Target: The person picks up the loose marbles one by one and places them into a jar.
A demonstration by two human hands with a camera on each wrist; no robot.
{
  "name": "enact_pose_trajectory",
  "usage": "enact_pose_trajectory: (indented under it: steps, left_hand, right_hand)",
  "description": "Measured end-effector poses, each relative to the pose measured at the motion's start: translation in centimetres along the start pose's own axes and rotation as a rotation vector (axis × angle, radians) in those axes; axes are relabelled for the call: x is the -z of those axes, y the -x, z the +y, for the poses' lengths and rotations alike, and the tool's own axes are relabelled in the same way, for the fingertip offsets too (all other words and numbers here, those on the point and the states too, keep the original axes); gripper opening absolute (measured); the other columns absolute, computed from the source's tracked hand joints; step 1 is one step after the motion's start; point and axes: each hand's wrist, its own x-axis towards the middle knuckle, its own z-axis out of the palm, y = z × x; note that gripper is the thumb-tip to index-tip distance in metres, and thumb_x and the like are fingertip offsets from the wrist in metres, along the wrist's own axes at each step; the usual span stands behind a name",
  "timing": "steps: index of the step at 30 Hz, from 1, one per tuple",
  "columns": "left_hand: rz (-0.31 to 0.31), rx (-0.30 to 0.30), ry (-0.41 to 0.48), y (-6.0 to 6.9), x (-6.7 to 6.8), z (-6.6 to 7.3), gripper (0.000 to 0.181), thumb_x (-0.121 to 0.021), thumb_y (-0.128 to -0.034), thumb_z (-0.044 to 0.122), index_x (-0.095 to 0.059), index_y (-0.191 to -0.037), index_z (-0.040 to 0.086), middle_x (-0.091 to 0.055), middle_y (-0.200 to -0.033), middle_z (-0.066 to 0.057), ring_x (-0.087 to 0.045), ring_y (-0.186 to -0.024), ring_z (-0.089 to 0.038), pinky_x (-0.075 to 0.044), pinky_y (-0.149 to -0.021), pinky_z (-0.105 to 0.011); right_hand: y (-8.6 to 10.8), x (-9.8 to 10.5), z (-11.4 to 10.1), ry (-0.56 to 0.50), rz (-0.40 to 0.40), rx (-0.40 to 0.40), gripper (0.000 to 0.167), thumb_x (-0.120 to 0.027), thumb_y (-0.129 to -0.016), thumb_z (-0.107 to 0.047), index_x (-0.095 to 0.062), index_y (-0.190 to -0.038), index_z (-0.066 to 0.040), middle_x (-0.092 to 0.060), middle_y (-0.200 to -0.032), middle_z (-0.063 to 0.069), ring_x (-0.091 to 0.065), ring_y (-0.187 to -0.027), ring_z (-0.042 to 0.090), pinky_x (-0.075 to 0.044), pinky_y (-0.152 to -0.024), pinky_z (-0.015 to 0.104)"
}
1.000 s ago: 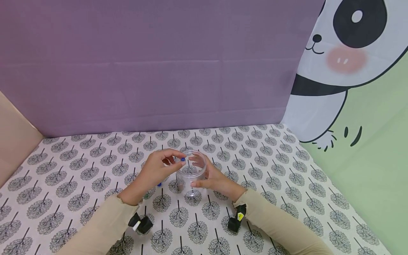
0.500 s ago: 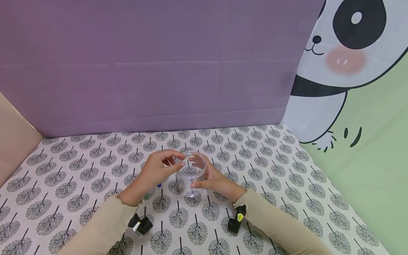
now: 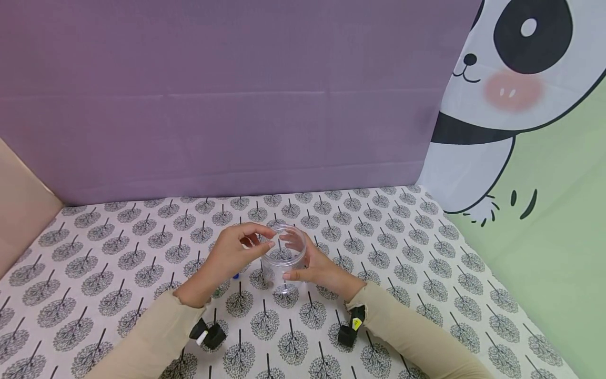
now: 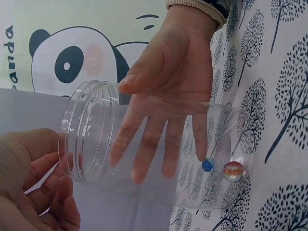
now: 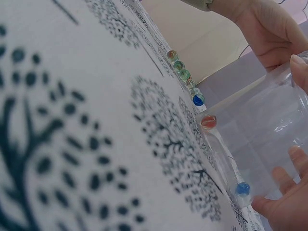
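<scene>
- Jar [image 3: 276,269], clear and open-topped, stands upright on the bench [image 3: 388,316], between the person's two hands.
- Right hand [image 3: 316,263] grasps the jar's side, thumb at the front and fingers spread round the far wall.
- Left hand [image 3: 236,250] is at the jar's rim, released, with thumb and forefinger apart and the other fingers loosely bent.
- Blue marble [image 4: 208,165] and red-orange marble [image 4: 234,171] lie inside at the jar's bottom.
- Row of marbles [image 5: 184,74], mostly greenish, lies outside the jar on the left hand's side; a dark blue marble [image 5: 198,99] is at the end nearest the jar.
- Tree-print cloth [image 3: 265,321] covers the bench; purple backdrop [image 3: 213,105] hangs behind, and panda picture [image 3: 521,95] fills the right side.
</scene>
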Motion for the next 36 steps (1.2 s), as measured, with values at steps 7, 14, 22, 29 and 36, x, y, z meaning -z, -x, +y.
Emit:
enact_pose_trajectory:
  steps: [7, 14, 22, 29, 36]
  left_hand:
    - [0.007, -0.002, 0.001, 0.2, 0.2, 0.1, 0.021, -0.073, -0.0819, 0.015, -0.071, -0.103, 0.014, -0.067, -0.092, -0.002, -0.057, -0.077, -0.018, -0.050, -0.062, -0.028]
    - [0.011, 0.005, 0.001, 0.6, 0.5, 0.2, 0.019, -0.073, -0.0829, 0.019, -0.071, -0.102, 0.016, -0.064, -0.084, -0.002, -0.055, -0.073, -0.018, -0.047, -0.055, -0.025]
    - [0.024, 0.019, -0.019, 1.0, 1.0, 0.0, 0.021, -0.073, -0.0822, 0.023, -0.070, -0.103, 0.017, -0.063, -0.081, 0.000, -0.056, -0.071, -0.019, -0.046, -0.054, -0.025]
    - [0.050, 0.005, -0.029, 1.3, 1.4, 0.1, 0.021, -0.074, -0.0821, 0.020, -0.071, -0.102, 0.013, -0.065, -0.084, -0.001, -0.055, -0.075, -0.018, -0.047, -0.057, -0.026]
    - [0.077, -0.026, -0.055, 1.6, 1.9, -0.3, 0.019, -0.073, -0.0822, 0.017, -0.071, -0.101, 0.012, -0.068, -0.099, 0.000, -0.055, -0.078, -0.016, -0.048, -0.064, -0.026]
  right_hand:
    - [0.0, 0.0, 0.0, 0.005, -0.002, -0.004, 0.096, -0.079, -0.075, -0.027, -0.016, -0.147, -0.033, -0.029, -0.151, 0.012, -0.037, -0.132, 0.035, -0.033, -0.105, 0.048]
    - [0.2, -0.1, -0.1, 0.022, 0.031, -0.038, 0.095, -0.079, -0.075, -0.020, -0.018, -0.147, -0.034, -0.031, -0.150, 0.001, -0.033, -0.135, 0.031, -0.030, -0.107, 0.050]
    - [0.1, 0.0, 0.0, 0.016, 0.019, -0.039, 0.095, -0.079, -0.075, -0.022, -0.018, -0.147, -0.033, -0.031, -0.151, 0.003, -0.034, -0.135, 0.031, -0.030, -0.107, 0.048]
    - [0.0, 0.0, -0.1, 0.016, 0.021, -0.032, 0.095, -0.079, -0.074, -0.023, -0.018, -0.146, -0.035, -0.030, -0.151, 0.002, -0.032, -0.136, 0.031, -0.031, -0.107, 0.048]
    - [-0.1, 0.0, 0.0, 0.027, 0.018, -0.022, 0.096, -0.081, -0.073, -0.029, -0.019, -0.146, -0.033, -0.029, -0.152, 0.004, -0.029, -0.138, 0.031, -0.029, -0.108, 0.048]
